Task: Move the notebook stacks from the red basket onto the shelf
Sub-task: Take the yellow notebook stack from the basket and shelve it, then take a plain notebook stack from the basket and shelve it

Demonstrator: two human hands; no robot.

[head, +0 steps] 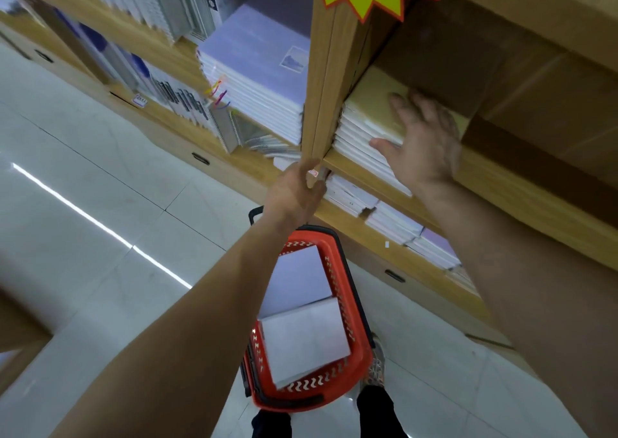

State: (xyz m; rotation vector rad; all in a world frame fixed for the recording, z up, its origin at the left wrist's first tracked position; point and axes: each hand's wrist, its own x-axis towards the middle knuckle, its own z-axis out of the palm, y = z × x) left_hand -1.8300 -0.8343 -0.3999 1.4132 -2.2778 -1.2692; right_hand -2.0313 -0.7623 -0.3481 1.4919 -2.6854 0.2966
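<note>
Two hands: both up at my wooden shelf (pixel 374 173).
Right hand (pixel 422 143): spread flat on the cream-covered notebook stack (pixel 364 119).
Left hand (pixel 296 188): gripping the shelf's upright wooden divider (pixel 326 79).
Red plastic basket (pixel 363 354): on the floor, pale notebooks (pixel 301 337) inside.

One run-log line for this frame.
right hand: flat on shelved notebook stack | left hand: on shelf divider | red basket: notebooks remain

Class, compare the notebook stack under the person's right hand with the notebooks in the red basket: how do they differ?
The shelf stack has a cream top cover; the basket notebooks look pale lavender-white. The shelf stack sits in a wooden shelf compartment with the right hand flat on it; the basket notebooks lie untouched in the red basket on the floor. Both are flat piles.
</note>
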